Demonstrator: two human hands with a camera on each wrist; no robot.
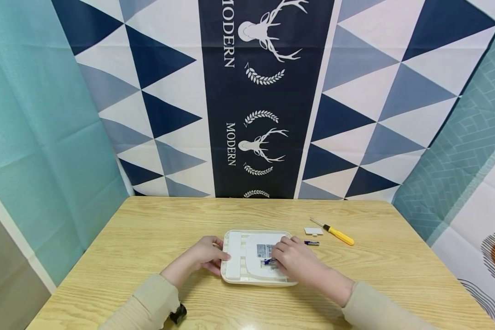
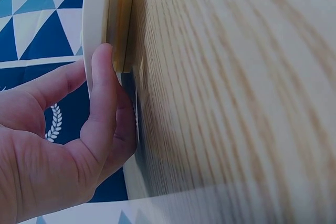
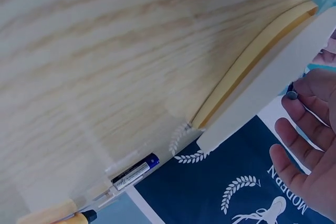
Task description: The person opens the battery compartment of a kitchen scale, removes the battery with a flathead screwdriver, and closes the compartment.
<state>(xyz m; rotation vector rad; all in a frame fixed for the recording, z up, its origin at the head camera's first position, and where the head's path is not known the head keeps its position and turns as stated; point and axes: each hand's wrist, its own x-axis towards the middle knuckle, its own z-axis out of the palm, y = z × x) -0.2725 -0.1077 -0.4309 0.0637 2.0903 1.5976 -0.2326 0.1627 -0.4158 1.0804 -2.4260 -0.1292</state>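
A white rounded device point(image 1: 235, 256), perhaps a kitchen scale, lies on the table with its labelled underside up. My left hand point(image 1: 208, 254) grips its left edge, thumb on top and fingers below; the left wrist view shows this side lifted slightly off the wood. Over the small slot beside the label, my right hand point(image 1: 296, 257) pinches a blue-ended battery point(image 1: 269, 261) between thumb and index finger. That battery's metal end point(image 3: 292, 95) shows in the right wrist view, the other fingers loosely bent. The palm side hides the device's right part.
Right of the device lies a second battery point(image 1: 311, 243), with a small white cover point(image 1: 313, 231) behind it. A screwdriver point(image 1: 341, 235) with a yellow handle lies farther right. The wooden table point(image 1: 169, 220) ends at a patterned cloth backdrop point(image 1: 255, 174).
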